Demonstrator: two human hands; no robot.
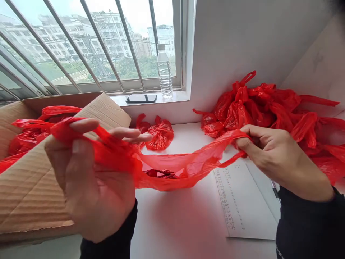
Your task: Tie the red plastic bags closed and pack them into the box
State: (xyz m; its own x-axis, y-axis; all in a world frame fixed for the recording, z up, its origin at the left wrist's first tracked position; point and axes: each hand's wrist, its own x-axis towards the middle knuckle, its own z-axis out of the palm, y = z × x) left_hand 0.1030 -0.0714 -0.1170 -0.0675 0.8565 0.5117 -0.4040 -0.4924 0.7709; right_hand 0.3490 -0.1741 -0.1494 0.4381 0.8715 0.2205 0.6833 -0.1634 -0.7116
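Bag (194, 171) is hanging between both hands over the table (172, 230), mouth gaping, handles unknotted; shiny dark-red contents (161, 174) are showing inside. Left hand (99, 190) is lying mostly open, fingers parted, film looping over them. Right hand (280, 154) is pinching the opposite side between thumb and fingertips. Filling is looking at least partly done, closing undone. Just beyond, small bags (161, 133) are sitting by the wall, tops gathered, apparently finished. Pile of red bags (242, 113) is lying farther right; exact count isn't showing. Box (35, 190) at left is holding more red plastic (32, 135), filled or not I'm not telling from this view. Sheet (245, 205) is lying below the right hand; phone (141, 98) and bottle (165, 77) are resting on the sill (118, 100).
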